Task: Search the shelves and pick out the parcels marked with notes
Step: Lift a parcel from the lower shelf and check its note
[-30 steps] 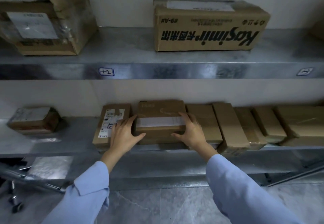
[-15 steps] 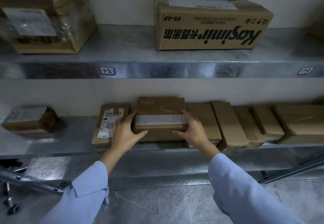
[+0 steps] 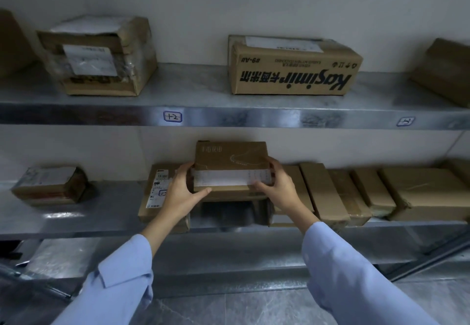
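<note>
L hand point(image 3: 181, 192): grips parcel point(image 3: 230, 158) left end.
R hand point(image 3: 277, 187): grips right end.
Axis: runs L–R btwn my hands, above lower shelf point(image 3: 106, 213), equally near.

place: parcel storeroom | steel shelving point(image 3: 254, 119) | handwritten bay tag point(image 3: 172, 116) at 12 o'clock | taped cardboard parcels point(image 3: 432, 192) at 3 o'clock

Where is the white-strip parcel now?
Head view, centre: left hand and right hand grip the white-strip parcel above the lower shelf, between a labelled parcel left and brown parcels right.
</note>
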